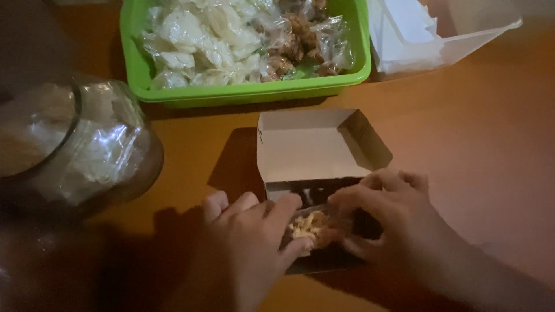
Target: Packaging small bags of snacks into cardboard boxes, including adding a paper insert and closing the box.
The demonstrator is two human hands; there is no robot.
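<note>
We pinch a small clear-wrapped snack packet (309,226) between our left hand (245,248) and right hand (384,214) inside the open cardboard box (315,151), where squeezing could crush it or tip the light box.

My left hand (243,254) and right hand (393,219) cover most of the open cardboard box (315,150), so its dark bottom and the small wrapped snack (309,225) between my fingers (289,203) show only in part, and my wrists run off the lower edge. The green tub (243,92) of wrapped snacks and the white container (462,34) are cut off at the top. The glass jar (81,144) is blurred and clipped at the left, its contents unclear to me.
</note>
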